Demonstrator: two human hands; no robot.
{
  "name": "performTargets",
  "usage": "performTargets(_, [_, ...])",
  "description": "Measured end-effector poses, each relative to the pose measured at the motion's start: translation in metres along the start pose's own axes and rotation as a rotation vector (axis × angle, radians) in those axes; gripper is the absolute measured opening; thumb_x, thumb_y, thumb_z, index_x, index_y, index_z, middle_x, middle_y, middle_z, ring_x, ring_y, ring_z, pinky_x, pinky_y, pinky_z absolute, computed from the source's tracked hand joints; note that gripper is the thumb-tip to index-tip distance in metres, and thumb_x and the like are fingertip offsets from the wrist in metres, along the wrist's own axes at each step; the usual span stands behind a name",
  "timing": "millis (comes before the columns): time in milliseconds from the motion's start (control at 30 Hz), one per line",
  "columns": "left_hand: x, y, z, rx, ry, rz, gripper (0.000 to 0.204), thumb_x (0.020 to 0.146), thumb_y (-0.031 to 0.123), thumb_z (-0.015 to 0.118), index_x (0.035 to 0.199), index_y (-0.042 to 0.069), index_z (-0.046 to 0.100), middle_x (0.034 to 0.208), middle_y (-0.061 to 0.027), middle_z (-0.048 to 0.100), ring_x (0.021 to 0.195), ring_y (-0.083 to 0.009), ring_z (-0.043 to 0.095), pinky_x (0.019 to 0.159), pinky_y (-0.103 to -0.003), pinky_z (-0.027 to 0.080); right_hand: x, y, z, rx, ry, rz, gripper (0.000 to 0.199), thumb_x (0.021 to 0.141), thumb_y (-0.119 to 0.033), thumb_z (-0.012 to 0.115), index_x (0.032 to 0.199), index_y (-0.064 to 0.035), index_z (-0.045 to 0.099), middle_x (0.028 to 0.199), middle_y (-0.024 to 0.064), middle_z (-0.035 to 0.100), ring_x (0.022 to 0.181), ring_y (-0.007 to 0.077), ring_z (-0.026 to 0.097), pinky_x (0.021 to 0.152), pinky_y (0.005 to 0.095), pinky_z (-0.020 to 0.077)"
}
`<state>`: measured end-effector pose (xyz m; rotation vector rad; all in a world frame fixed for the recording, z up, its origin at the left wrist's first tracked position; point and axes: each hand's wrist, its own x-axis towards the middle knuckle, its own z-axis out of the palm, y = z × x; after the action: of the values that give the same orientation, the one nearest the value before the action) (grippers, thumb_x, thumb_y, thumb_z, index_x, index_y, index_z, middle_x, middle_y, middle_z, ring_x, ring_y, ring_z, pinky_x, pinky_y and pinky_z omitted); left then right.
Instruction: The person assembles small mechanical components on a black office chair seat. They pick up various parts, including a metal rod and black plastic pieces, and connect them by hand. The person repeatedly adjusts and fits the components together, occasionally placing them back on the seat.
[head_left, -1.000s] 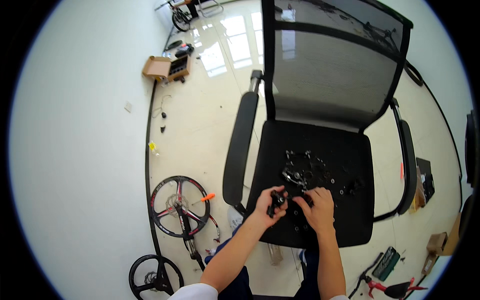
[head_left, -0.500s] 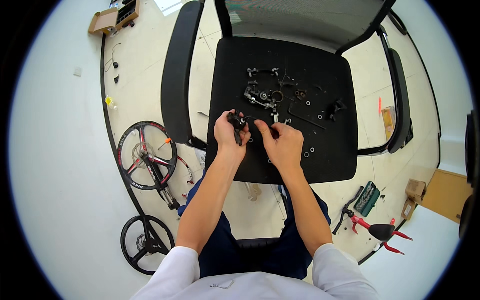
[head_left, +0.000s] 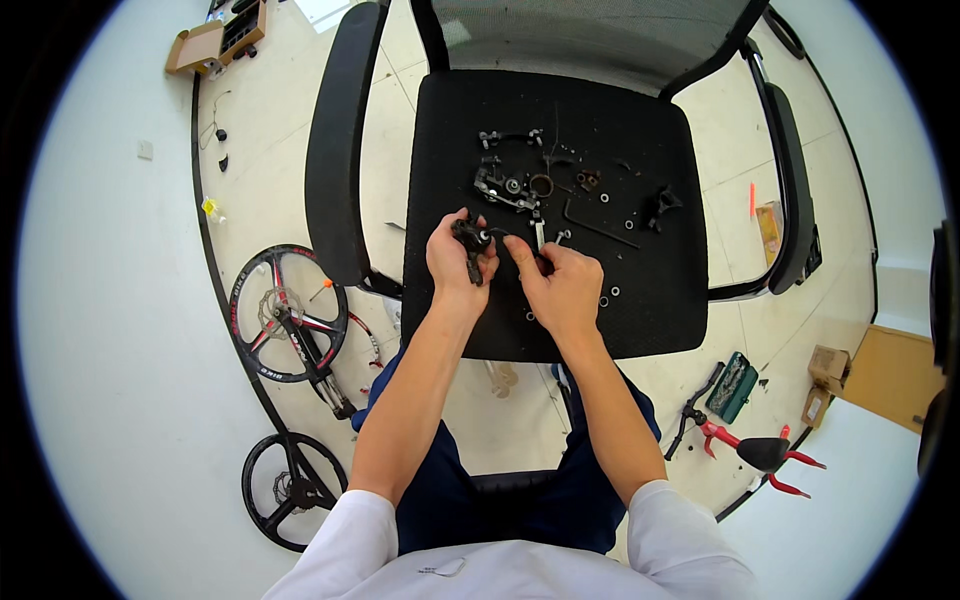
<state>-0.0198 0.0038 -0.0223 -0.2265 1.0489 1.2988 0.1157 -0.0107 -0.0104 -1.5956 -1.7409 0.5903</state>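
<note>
My left hand is closed round a small black bicycle part with a silver bolt or ring on its right side. My right hand pinches a thin dark bent tool, which looks like a hex key. Its tip meets the part near the silver spot; the rest is mostly hidden by the fingers. Both hands are over the black chair seat. Just beyond them lie a silver-and-black metal mechanism, a brown ring and an L-shaped hex key.
Small washers and a black bracket lie on the seat. Armrests flank it. On the floor are a spoked wheel at left, a green toolbox and a red bike frame at right.
The chair and its parts have shifted slightly left in the picture as the view moved. Both hands keep their grips, with the tool tip still at the part.
</note>
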Motion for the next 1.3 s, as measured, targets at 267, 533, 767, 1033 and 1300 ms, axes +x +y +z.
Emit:
performTargets(267, [-0.009, 0.006, 0.001, 0.263, -0.123, 0.013, 0.028, 0.093, 0.035, 0.051, 0.080, 0.010, 0.055, 0.054, -0.0064, 0.053, 0.034, -0.0130, 0.042, 0.034, -0.024, 0.031, 0.001, -0.002, -0.008, 0.217, -0.063, -0.078, 0.043, 0.085, -0.027, 0.069, 0.057, 0.0003, 0.053, 0.051, 0.0109, 0.048, 0.044, 0.0245, 0.047, 0.045, 0.0349, 0.0360])
performTargets(533, [-0.013, 0.015, 0.002, 0.299, -0.235, -0.136, 0.028, 0.094, 0.035, 0.051, 0.081, 0.011, 0.052, 0.056, -0.0053, 0.052, 0.038, -0.0128, 0.043, 0.035, -0.025, 0.032, 0.015, 0.006, -0.007, 0.280, -0.059, -0.113, 0.044, 0.086, -0.025, 0.068, 0.055, 0.0014, 0.053, 0.048, 0.0114, 0.046, 0.041, 0.0235, 0.043, 0.043, 0.0342, 0.0319])
performTargets(767, [-0.018, 0.012, 0.001, 0.303, -0.332, -0.197, 0.030, 0.097, 0.034, 0.046, 0.079, 0.011, 0.049, 0.054, -0.0042, 0.046, 0.041, -0.0142, 0.042, 0.036, -0.025, 0.031, 0.011, 0.005, -0.002, 0.237, 0.118, -0.167, 0.042, 0.086, -0.019, 0.067, 0.050, -0.0019, 0.051, 0.043, 0.0100, 0.043, 0.036, 0.0229, 0.042, 0.039, 0.0336, 0.0300])
performTargets(1033, [-0.016, 0.014, 0.000, 0.299, -0.350, -0.269, 0.031, 0.099, 0.034, 0.042, 0.080, 0.011, 0.047, 0.054, -0.0067, 0.046, 0.041, -0.0160, 0.041, 0.037, -0.027, 0.031, 0.014, 0.022, 0.005, 0.189, 0.150, -0.307, 0.039, 0.084, -0.010, 0.063, 0.049, -0.0018, 0.048, 0.044, 0.0108, 0.043, 0.037, 0.0260, 0.044, 0.039, 0.0350, 0.0317])
performTargets(1300, [-0.021, 0.028, 0.005, 0.372, -0.335, -0.171, 0.037, 0.099, 0.040, 0.040, 0.093, 0.007, 0.055, 0.067, -0.0074, 0.054, 0.057, -0.0166, 0.053, 0.048, -0.027, 0.041, 0.017, 0.023, 0.000, 0.432, -0.227, 0.198, 0.052, 0.096, -0.026, 0.055, 0.050, -0.0026, 0.047, 0.045, 0.0001, 0.038, 0.041, 0.0089, 0.036, 0.041, 0.0276, 0.0245])
